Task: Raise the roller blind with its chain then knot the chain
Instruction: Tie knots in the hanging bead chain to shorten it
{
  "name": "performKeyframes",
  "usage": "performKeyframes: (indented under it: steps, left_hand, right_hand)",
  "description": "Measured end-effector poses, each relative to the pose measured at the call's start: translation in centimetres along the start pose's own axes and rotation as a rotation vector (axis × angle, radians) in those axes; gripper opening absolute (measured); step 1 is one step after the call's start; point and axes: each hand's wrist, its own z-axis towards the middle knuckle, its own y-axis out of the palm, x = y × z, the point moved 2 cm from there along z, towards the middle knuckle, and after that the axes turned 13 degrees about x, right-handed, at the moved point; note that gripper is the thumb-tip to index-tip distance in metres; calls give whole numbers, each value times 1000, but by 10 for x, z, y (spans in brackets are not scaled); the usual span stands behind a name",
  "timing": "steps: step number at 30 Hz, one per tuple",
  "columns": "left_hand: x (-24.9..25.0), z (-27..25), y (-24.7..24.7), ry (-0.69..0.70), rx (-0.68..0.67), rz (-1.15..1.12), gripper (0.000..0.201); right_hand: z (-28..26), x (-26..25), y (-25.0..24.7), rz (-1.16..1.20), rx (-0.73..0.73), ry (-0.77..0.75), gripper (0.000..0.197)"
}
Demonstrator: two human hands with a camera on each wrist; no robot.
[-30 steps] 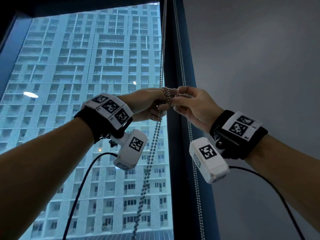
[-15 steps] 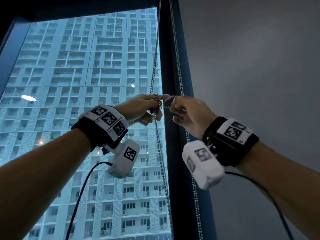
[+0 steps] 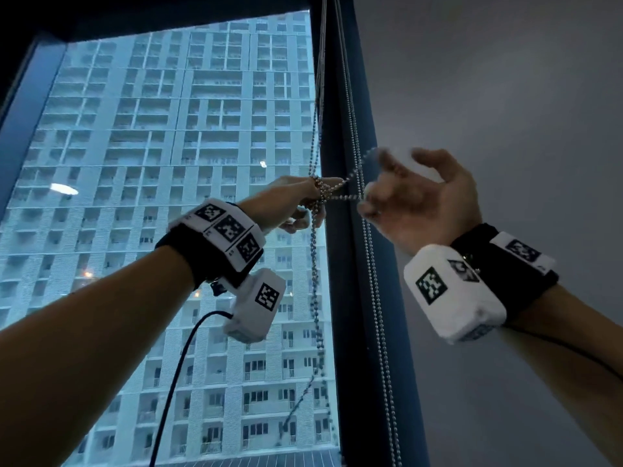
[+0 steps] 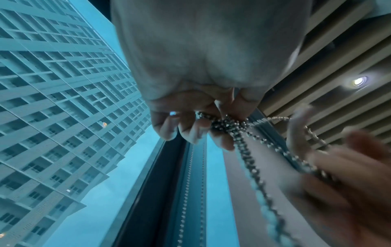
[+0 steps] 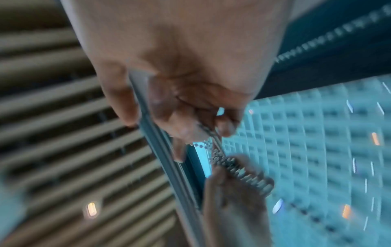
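Chain is bunched in the left hand's pinching grip — blind apparently already raised, window uncovered. The right hand, just beside it, pinches a drawn-out loop; the knot looks half-formed, untightened.

**Camera setup**

Head view: looks forward and upward past both forearms at the window frame. Wrist views: close behind the knuckles, angled steeply up. All three share the bead chain.
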Motion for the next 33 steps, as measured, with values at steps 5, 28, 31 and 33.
performKeyframes:
  steps: [5,28,31,33]
  left_hand:
    - [-15,-1,-10,-3,94,57,35]
    - [-21,-9,-32,-12,65,248,28]
    - [-25,-9,-39,9,99,342,22]
    - [-29,-8,-45,-3,180,325,16]
  right_hand:
    - [-4,5,14,-324,-162,-5,25]
    - [-42,-18,-36,189,-270,182,52]
    - [-46,-15,-41,152,-225,134,42]
    - [-52,-16,-42,197,-252,60,43]
